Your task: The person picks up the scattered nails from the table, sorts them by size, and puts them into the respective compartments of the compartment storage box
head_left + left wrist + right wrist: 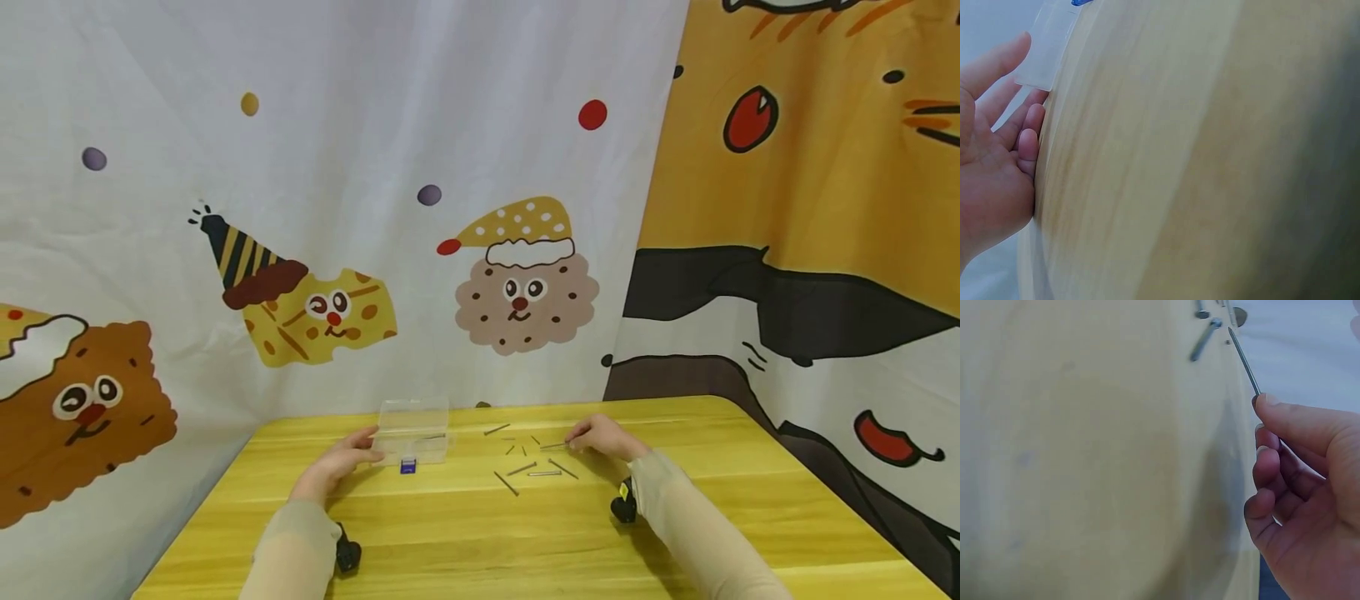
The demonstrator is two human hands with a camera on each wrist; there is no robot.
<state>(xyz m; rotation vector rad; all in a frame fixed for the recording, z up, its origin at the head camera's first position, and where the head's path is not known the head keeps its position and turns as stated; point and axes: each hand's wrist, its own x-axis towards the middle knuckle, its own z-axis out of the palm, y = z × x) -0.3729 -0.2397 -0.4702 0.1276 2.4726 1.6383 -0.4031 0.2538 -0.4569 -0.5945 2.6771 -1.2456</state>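
A clear plastic box with a blue latch stands at the back of the table, its lid raised. My left hand is at the box's left end, fingers right at its side. In the left wrist view the thumb stands up apart from the box corner. My right hand pinches a thin metal nail between thumb and fingers, its pointed tip sticking out toward the left in the head view. A thin dark piece shows inside the box.
Several loose nails lie between the box and my right hand, among them a long one, one lying crosswise and some much smaller ones. A printed curtain hangs behind the yellow wooden table.
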